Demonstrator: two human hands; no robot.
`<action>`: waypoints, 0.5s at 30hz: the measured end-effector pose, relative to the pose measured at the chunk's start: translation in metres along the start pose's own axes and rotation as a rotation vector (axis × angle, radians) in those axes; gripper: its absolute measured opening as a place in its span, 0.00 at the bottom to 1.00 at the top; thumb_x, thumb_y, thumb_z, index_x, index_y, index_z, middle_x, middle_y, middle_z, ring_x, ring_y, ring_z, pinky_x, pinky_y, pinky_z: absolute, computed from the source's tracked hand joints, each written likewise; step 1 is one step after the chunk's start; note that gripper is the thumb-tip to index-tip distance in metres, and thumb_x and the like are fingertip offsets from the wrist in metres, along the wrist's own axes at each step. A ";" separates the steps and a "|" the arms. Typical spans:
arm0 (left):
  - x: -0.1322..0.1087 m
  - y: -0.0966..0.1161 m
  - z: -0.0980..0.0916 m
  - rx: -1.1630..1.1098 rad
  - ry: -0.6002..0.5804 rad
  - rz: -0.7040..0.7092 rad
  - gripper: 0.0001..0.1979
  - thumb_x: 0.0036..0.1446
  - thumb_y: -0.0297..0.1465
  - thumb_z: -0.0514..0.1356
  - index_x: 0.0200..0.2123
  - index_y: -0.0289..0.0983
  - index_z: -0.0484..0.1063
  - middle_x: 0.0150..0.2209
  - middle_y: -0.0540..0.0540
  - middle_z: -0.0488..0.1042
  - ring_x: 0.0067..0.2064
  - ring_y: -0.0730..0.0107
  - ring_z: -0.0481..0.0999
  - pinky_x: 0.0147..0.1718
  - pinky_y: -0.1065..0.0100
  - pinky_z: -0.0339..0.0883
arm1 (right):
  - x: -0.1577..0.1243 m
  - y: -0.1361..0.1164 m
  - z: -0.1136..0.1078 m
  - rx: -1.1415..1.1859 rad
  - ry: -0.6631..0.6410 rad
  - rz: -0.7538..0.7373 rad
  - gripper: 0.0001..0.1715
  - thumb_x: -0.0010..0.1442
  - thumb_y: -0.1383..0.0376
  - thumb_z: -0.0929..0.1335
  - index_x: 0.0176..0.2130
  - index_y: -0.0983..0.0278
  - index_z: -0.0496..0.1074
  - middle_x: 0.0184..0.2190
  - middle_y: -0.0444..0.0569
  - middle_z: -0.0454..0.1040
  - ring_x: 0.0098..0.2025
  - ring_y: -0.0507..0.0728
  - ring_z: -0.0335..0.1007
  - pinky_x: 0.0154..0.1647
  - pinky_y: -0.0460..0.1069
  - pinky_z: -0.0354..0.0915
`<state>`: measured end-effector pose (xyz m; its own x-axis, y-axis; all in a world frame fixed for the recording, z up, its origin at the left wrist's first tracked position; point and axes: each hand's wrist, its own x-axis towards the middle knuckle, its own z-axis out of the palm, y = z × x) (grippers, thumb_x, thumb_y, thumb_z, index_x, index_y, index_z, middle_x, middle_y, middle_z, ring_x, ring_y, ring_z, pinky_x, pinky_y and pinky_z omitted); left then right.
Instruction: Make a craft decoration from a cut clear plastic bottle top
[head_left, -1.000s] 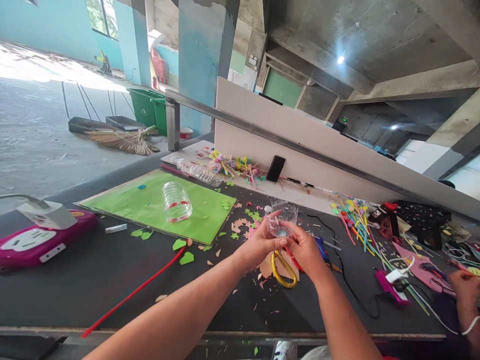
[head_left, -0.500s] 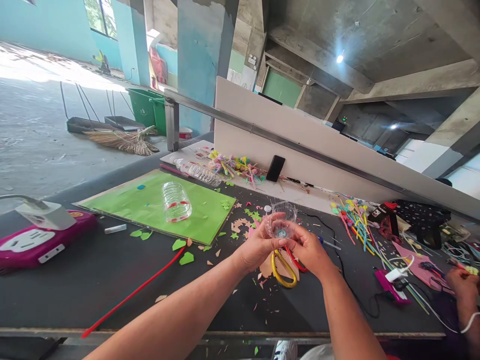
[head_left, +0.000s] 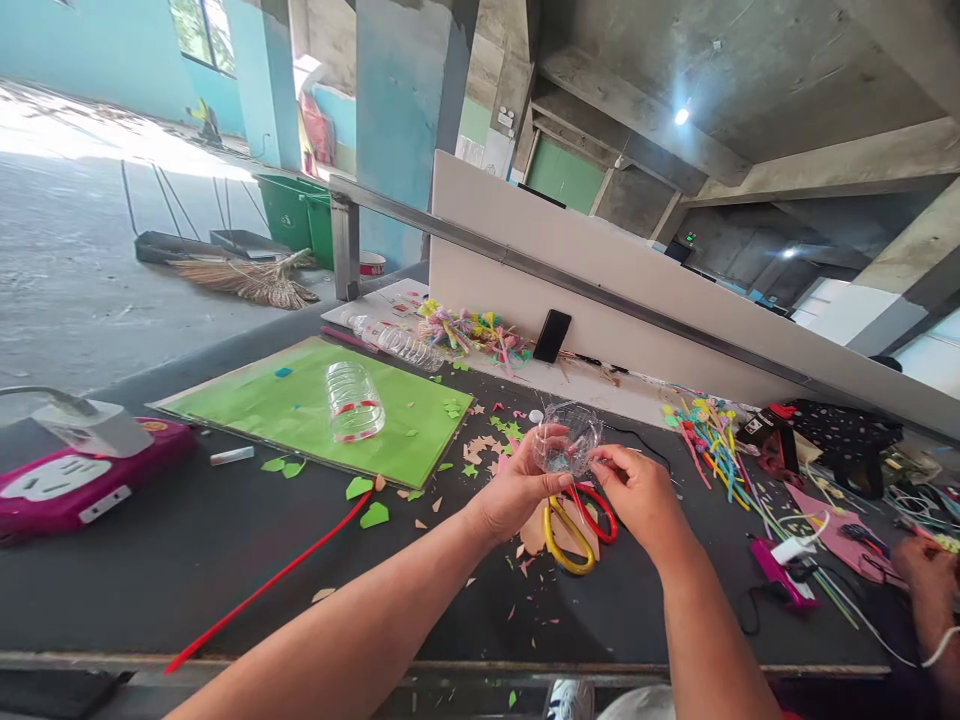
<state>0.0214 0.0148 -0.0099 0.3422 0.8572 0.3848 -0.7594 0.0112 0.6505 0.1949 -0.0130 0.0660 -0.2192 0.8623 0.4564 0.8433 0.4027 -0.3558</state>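
Held above the dark table is a clear cut piece of plastic bottle. My left hand is closed around its left side, thumb toward me. At its right edge, the fingertips of my right hand pinch the plastic. Just below lie scissors with one yellow and one red handle, their blades hidden by the hands and the plastic. Under them is a tan paper scrap. Further left, a ribbed clear bottle section with red marks stands on a green sheet.
A magenta power strip sits at left, near a red pipe cleaner. Paper scraps litter the middle. A phone leans at the back. Pipe cleaners and another magenta power strip lie at right, near another person's hand.
My right hand has shifted right, from cupping the plastic piece to pinching its edge. The piece has turned slightly, and more of the scissors' red handle shows.
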 end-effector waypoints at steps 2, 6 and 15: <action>0.000 -0.001 -0.001 0.019 0.014 0.004 0.28 0.47 0.25 0.72 0.51 0.45 0.70 0.47 0.49 0.72 0.50 0.67 0.70 0.52 0.65 0.59 | -0.002 0.000 -0.007 -0.074 -0.028 0.010 0.09 0.61 0.62 0.66 0.39 0.57 0.78 0.34 0.48 0.81 0.35 0.59 0.76 0.36 0.50 0.66; 0.000 -0.002 -0.002 0.043 0.033 0.008 0.27 0.46 0.25 0.72 0.49 0.45 0.71 0.48 0.49 0.73 0.51 0.64 0.71 0.53 0.63 0.58 | -0.005 -0.001 -0.018 -0.166 -0.066 0.043 0.09 0.61 0.63 0.67 0.38 0.56 0.77 0.34 0.46 0.81 0.34 0.59 0.76 0.34 0.50 0.63; 0.002 -0.001 -0.004 0.116 0.047 0.001 0.26 0.46 0.25 0.72 0.49 0.43 0.71 0.47 0.49 0.72 0.49 0.66 0.70 0.52 0.64 0.61 | -0.008 -0.003 -0.036 -0.202 -0.053 0.059 0.09 0.62 0.62 0.65 0.34 0.57 0.76 0.30 0.46 0.80 0.32 0.58 0.74 0.30 0.49 0.61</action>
<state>0.0206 0.0182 -0.0126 0.3136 0.8803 0.3560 -0.6897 -0.0466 0.7226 0.2119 -0.0326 0.0931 -0.1871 0.8996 0.3946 0.9354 0.2859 -0.2081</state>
